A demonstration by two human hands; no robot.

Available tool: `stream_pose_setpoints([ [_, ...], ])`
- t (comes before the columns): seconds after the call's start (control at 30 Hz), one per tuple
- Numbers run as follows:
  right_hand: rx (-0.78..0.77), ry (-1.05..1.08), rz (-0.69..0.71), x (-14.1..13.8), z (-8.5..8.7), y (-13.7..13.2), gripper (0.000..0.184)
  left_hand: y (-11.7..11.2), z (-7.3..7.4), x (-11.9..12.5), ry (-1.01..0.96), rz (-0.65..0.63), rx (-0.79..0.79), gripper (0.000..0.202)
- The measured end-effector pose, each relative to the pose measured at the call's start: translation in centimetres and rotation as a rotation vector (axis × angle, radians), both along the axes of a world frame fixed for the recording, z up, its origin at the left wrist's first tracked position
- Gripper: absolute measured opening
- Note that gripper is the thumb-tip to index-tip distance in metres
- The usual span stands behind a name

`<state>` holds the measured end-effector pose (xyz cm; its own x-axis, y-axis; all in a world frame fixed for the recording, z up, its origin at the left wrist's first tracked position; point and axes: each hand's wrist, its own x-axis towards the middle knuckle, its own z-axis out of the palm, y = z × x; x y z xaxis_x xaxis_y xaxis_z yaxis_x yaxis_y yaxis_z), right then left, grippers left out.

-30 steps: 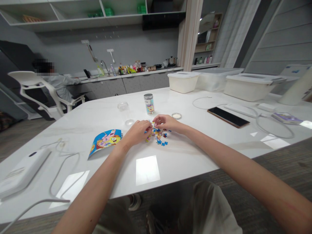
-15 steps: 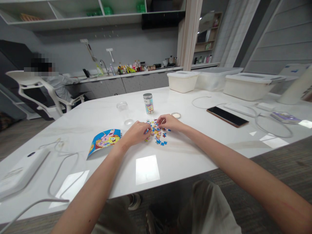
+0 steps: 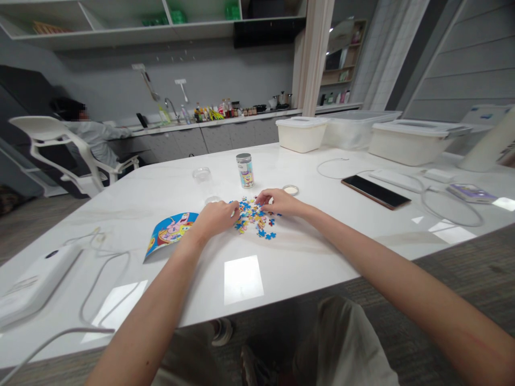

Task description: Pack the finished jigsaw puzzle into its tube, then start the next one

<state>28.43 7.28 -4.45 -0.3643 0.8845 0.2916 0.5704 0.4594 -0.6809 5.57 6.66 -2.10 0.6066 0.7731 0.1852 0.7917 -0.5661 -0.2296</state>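
Observation:
A small heap of colourful jigsaw pieces (image 3: 254, 216) lies on the white table (image 3: 289, 257). My left hand (image 3: 215, 217) rests at the heap's left edge with its fingers curled onto the pieces. My right hand (image 3: 277, 202) sits at the heap's far right side, fingers bent and pinching among the pieces. What either hand grips is too small to name. A cartoon picture card (image 3: 172, 230) lies left of my left hand. Behind the heap stands a small clear tube with a grey lid (image 3: 244, 170).
Two round clear lids (image 3: 291, 190) (image 3: 202, 173) lie near the tube. A black phone (image 3: 375, 192), white cables (image 3: 450, 206) and white storage boxes (image 3: 301, 134) occupy the right and far side. A white device (image 3: 36, 279) with cables sits left. A person sits at the far-left counter.
My left hand has drawn a little to the left, uncovering more of the pieces. My right hand has barely shifted at the heap's far side.

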Motion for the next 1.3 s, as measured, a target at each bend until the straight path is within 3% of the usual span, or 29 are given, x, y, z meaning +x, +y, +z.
stream_pose_setpoints([
  [0.23,-0.064,-0.217,0.262,1.7,2.3,-1.6,0.017,1.1,1.0,-2.6,0.115,0.096,-0.122,0.037],
  [0.37,-0.135,-0.285,0.266,2.4,2.2,-1.4,0.022,1.5,1.6,-3.8,0.1,0.076,-0.166,0.036],
  [0.5,-0.105,-0.277,0.233,2.6,1.8,-0.9,0.018,1.8,1.5,-4.5,0.066,0.074,-0.195,0.032],
  [0.67,-0.026,-0.233,0.235,2.3,2.2,-1.3,0.016,2.1,1.0,-4.3,0.028,0.056,-0.207,0.031],
  [0.9,-0.209,-0.254,0.4,1.0,2.6,-2.6,0.026,1.6,0.6,-3.1,0.01,0.006,-0.21,0.03],
  [1.13,-0.172,-0.283,0.324,1.3,2.7,-2.1,0.012,1.1,0.7,-2.4,0.026,0.003,-0.217,0.032],
  [1.3,-0.173,-0.281,0.34,1.2,2.7,-2.2,0.013,0.8,1.2,-2.1,0.087,0.035,-0.245,0.033],
])
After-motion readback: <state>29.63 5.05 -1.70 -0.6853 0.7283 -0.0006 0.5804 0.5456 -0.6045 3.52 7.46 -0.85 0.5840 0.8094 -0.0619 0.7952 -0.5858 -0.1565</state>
